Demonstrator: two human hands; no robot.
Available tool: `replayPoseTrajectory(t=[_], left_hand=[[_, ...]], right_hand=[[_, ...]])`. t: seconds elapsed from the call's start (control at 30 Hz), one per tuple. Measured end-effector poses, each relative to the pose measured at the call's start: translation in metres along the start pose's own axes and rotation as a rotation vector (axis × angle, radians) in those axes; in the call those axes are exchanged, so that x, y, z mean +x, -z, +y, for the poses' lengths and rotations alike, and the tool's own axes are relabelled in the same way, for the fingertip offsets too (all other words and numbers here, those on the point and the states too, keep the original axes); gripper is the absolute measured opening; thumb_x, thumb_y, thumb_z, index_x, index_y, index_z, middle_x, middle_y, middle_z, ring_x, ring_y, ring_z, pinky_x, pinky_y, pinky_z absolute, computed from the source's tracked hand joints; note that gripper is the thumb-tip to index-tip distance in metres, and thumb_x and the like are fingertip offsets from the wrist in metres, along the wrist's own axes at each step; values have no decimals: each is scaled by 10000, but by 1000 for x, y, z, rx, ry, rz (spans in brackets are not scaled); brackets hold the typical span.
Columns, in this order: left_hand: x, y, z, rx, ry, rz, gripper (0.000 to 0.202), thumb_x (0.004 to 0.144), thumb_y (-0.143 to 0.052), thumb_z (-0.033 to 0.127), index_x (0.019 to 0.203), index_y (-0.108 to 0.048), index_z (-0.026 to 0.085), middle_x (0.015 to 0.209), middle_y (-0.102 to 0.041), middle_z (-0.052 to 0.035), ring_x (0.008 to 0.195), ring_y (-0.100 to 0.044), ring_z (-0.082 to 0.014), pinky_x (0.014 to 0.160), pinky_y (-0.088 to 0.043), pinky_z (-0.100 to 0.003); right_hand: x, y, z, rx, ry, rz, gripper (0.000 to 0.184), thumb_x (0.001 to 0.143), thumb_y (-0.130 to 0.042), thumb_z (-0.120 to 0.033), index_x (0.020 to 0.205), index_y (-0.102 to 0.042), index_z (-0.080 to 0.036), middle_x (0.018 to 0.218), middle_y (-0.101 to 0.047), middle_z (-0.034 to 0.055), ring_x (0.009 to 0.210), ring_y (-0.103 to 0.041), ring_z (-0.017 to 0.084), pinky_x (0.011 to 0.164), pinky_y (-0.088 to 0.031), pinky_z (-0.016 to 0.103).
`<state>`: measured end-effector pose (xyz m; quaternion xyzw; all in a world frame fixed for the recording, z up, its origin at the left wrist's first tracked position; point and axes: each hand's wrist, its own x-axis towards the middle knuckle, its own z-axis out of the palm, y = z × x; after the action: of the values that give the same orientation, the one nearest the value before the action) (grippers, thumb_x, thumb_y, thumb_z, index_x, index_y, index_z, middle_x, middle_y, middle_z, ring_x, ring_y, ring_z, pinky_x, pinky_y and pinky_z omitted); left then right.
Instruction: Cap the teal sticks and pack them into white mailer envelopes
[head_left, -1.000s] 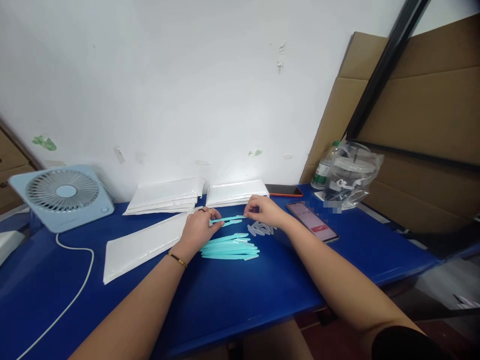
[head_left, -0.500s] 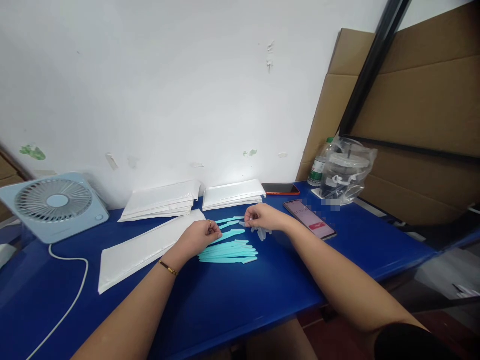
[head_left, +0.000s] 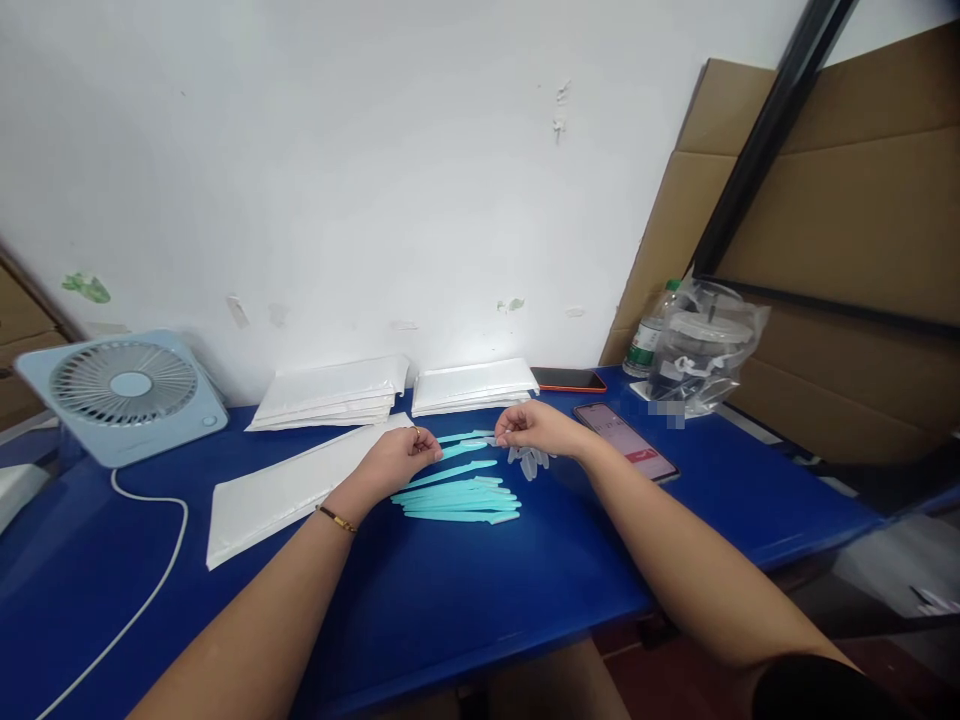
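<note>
My left hand (head_left: 401, 458) is closed in a pinch on the handle of a teal eyebrow razor (head_left: 465, 448), which points to the right. Opposite it, my right hand (head_left: 531, 428) pinches a small clear cap (head_left: 490, 440) at the razor's blade end; whether the cap sits on the blade I cannot tell. Several loose clear caps (head_left: 531, 462) lie just under the right hand. Below the hands, several teal razors (head_left: 454, 500) lie in a fanned pile, blade ends to the right. One separate razor (head_left: 450, 474) lies between the pile and the held one.
White padded mailers (head_left: 330, 392) are stacked by the wall, with a second stack (head_left: 474, 384) beside them. One long mailer (head_left: 292, 490) lies left of the razors. A fan (head_left: 124, 395) stands far left; a phone (head_left: 628, 442), bottle (head_left: 646, 340) and bagged cup (head_left: 705, 350) are right.
My left hand has shifted up and now grips a razor farther back; the one near its fingers before lies on the table. My right hand stays near the caps. The view has shifted slightly.
</note>
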<state>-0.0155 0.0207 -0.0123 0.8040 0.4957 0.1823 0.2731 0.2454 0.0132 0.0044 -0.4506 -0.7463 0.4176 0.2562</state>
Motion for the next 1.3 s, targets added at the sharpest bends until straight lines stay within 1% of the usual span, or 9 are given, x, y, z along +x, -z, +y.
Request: replayPoseTrajectory(t=[0.17,0.3,0.4,0.53,0.67,0.77,0.87,1.07,1.3], left_hand=[[0,-3,5,6,-25,-6,314,755,-504,489,783,-616,197,647,-581,13,607,-508,-141,542,-348,-237],[0,-4,7,97,-4,72,284,773,-492,452,842,-632,215,708,-619,5,646,-539,-151,564,-361,-250],[-2,-1,9,192,-19,153,284,739,-546,438,913,-639,234,820,-640,-8,744,-569,-170,615,-380,-261],[-6,1,13,241,-111,31,244,686,-609,458,801,-670,251,841,-647,-4,790,-582,-185,654,-389,-262],[-9,-2,14,242,-90,-47,163,696,-597,398,699,-671,253,744,-649,7,697,-578,-169,611,-374,-264],[-8,-4,12,218,-52,-41,174,708,-570,385,681,-655,235,718,-653,-4,663,-575,-169,584,-368,-266],[-8,-4,10,166,-10,-27,198,719,-550,400,720,-637,222,718,-660,-12,661,-582,-174,562,-368,-261],[-6,-2,5,127,21,13,214,733,-537,426,731,-605,224,700,-645,0,643,-575,-165,539,-359,-251],[-6,1,4,122,38,29,212,733,-534,426,736,-605,226,703,-642,2,661,-576,-167,541,-359,-250]], right_hand=[[7,-15,1,17,52,-38,187,714,-656,-303,809,-639,-143,672,-609,1,582,-557,87,559,-450,204],[12,-21,3,-132,71,82,169,737,-635,-282,850,-656,-158,691,-622,9,606,-568,104,555,-448,211],[7,-10,2,-336,125,166,140,744,-628,-235,857,-682,-174,757,-641,28,668,-584,124,615,-451,235],[-3,11,5,-498,129,39,131,707,-656,-181,827,-706,-195,860,-640,44,754,-581,145,660,-443,243],[-4,14,9,-548,87,-35,111,660,-700,-188,771,-703,-199,854,-639,41,734,-565,142,622,-425,226],[-2,10,9,-498,38,-51,74,676,-687,-219,739,-675,-182,739,-641,20,625,-547,116,553,-401,209],[-1,8,9,-396,7,-44,124,707,-663,-268,772,-654,-164,654,-619,4,569,-531,102,528,-394,202],[1,8,9,-140,42,-20,276,690,-678,-384,806,-636,-137,672,-610,12,591,-524,99,553,-403,213],[0,7,3,27,30,25,311,654,-710,-381,796,-639,-114,650,-605,3,554,-496,77,531,-382,211]])
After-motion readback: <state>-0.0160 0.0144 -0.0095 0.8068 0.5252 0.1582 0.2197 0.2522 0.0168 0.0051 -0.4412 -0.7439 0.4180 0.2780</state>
